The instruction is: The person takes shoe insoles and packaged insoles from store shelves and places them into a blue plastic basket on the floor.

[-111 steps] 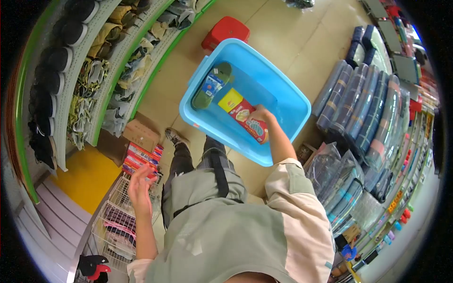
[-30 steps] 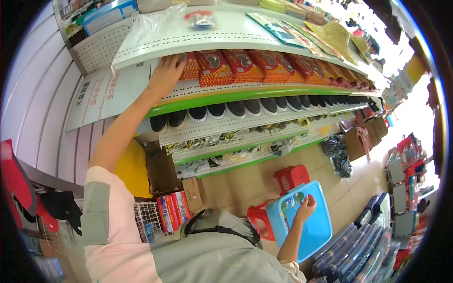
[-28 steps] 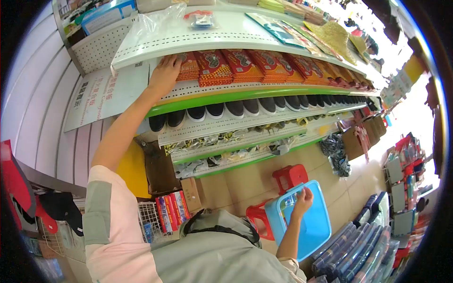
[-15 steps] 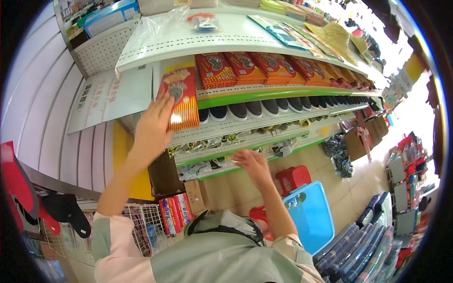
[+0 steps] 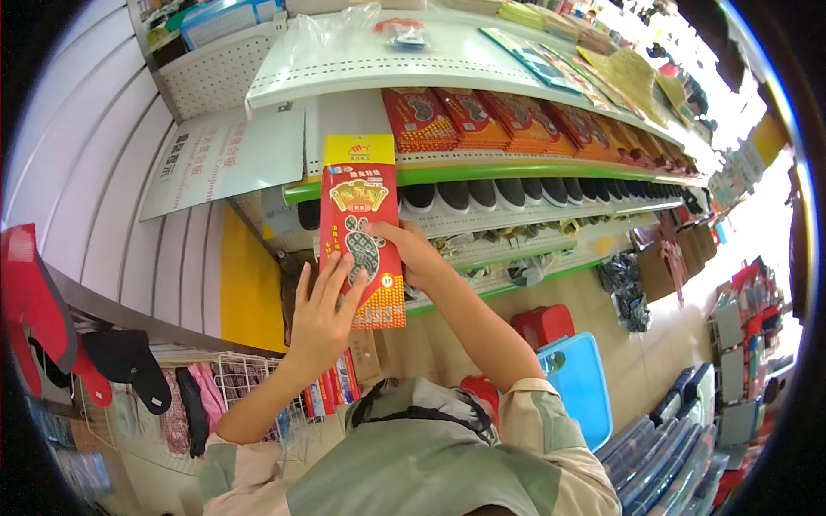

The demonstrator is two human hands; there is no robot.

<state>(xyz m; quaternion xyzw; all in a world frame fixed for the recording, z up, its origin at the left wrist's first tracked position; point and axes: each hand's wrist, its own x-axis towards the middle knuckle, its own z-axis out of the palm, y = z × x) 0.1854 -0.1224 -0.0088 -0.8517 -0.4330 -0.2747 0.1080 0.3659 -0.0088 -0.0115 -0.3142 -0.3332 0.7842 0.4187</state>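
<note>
red packet (image 5: 389, 202) seemed clear of the shelf (image 5: 482, 170).
right hand (image 5: 418, 258) clamped its three-o'clock edge; left hand (image 5: 322, 331) lay fingers-apart at seven o'clock.

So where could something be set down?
Top shelf, between the small wrapped pack and flat booklets; lower shelf, from the white board to the packet row, partly hidden by the held packet; floor, between the blue tub and black bag. Crowded: the packet row and the shoe row beneath.
</note>
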